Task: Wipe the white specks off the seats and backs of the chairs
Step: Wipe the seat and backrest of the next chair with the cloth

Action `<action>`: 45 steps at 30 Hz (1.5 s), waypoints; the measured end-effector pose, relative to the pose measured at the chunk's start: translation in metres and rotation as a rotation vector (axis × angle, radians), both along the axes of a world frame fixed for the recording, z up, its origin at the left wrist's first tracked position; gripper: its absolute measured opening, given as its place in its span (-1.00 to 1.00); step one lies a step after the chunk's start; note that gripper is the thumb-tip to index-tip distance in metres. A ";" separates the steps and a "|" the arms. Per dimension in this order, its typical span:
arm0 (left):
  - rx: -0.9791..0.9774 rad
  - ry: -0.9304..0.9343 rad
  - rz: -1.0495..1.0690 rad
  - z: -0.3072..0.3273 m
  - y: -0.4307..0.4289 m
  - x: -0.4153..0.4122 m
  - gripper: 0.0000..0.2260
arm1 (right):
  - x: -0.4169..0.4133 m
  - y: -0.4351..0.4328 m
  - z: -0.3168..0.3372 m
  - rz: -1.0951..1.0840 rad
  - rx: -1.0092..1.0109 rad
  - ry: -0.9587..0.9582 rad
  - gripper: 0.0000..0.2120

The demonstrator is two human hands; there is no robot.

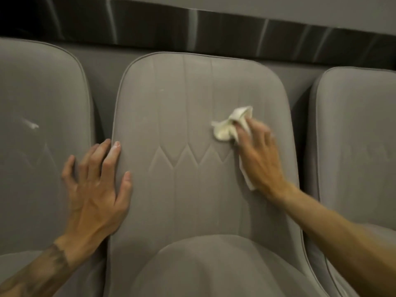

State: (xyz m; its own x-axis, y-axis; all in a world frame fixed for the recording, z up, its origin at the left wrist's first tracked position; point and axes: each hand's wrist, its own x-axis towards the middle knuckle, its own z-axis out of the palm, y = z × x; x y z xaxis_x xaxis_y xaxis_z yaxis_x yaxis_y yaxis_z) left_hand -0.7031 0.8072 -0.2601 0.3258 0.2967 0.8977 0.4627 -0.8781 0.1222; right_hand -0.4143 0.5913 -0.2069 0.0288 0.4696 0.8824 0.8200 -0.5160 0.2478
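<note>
Three grey upholstered chairs stand side by side. On the back of the middle chair (192,129), my right hand (257,153) presses a crumpled white cloth (227,127) against the right part of the fabric, fingers spread over it. My left hand (96,189) rests with spread fingers on the left edge of that chair back, holding nothing. A small white speck (161,90) shows on the upper part of the middle back. A larger white smear (32,124) marks the back of the left chair (42,103). The middle chair's seat (214,269) lies below.
The right chair (353,136) stands close beside the middle one, with narrow dark gaps between the chairs. Behind the chair tops runs a dark glossy strip (192,31) under a grey wall.
</note>
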 end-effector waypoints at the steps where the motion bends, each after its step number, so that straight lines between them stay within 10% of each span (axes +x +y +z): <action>1: -0.004 0.004 -0.005 0.001 0.000 0.000 -0.44 | 0.000 -0.004 -0.012 -0.034 -0.053 -0.040 -0.53; 8: -0.011 0.023 0.009 0.001 0.001 0.001 -0.41 | 0.022 0.032 0.098 -0.099 0.185 0.041 -0.57; 16: 0.022 -0.006 0.015 -0.005 0.009 0.003 -0.41 | 0.013 -0.005 0.013 -0.071 -0.013 0.017 -0.54; 23: 0.023 -0.010 0.017 -0.006 0.012 0.005 -0.41 | 0.036 0.027 0.121 -0.092 0.172 0.053 -0.56; 32: 0.017 -0.031 0.026 -0.009 0.013 0.008 -0.43 | 0.019 -0.045 -0.009 -0.087 -0.098 -0.056 -0.55; 40: -0.059 -0.011 0.023 0.002 -0.007 0.006 -0.44 | 0.025 -0.007 0.076 -0.059 0.036 0.050 -0.52; 45: -0.071 -0.014 0.038 0.000 -0.011 0.006 -0.45 | 0.007 -0.049 -0.039 0.070 -0.399 -0.217 -0.45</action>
State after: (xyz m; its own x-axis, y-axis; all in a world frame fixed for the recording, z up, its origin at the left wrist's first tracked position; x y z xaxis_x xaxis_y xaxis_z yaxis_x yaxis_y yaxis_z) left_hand -0.6970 0.7961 -0.2599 0.3009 0.3715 0.8783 0.4930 -0.8490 0.1902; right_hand -0.4071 0.5423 -0.2462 -0.1807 0.7680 0.6145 0.7567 -0.2906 0.5856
